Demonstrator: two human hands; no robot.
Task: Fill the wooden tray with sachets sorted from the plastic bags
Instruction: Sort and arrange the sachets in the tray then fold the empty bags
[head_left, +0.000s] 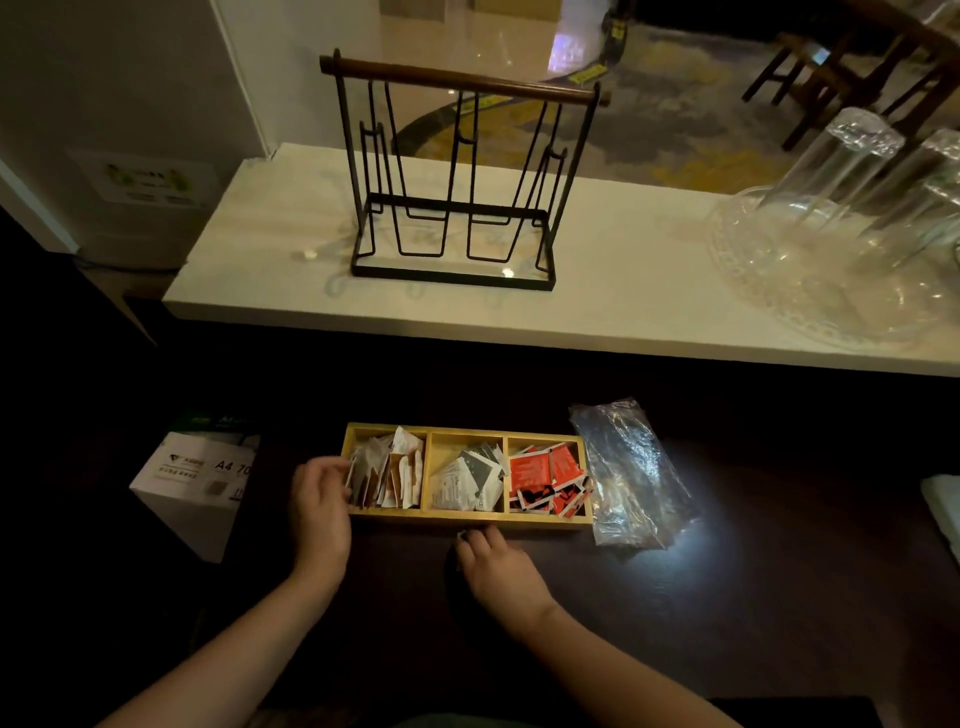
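Fingers of the left hand (321, 501) curl round the wooden tray (467, 519)'s left end, touching the white sachets (387, 475). The right hand (491, 558) rests loosely curled at the tray's near wall; whether it holds anything cannot be told. Sachets look light, thin and slippery, best pinched by an edge; the crinkly plastic bag (628, 478) lies just right of the tray.

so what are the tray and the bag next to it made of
The tray looks like pale wood with a smooth, yellowish finish and thin dividers. The bag beside it seems to be thin clear plastic: see-through, crinkled, glinting in the light.
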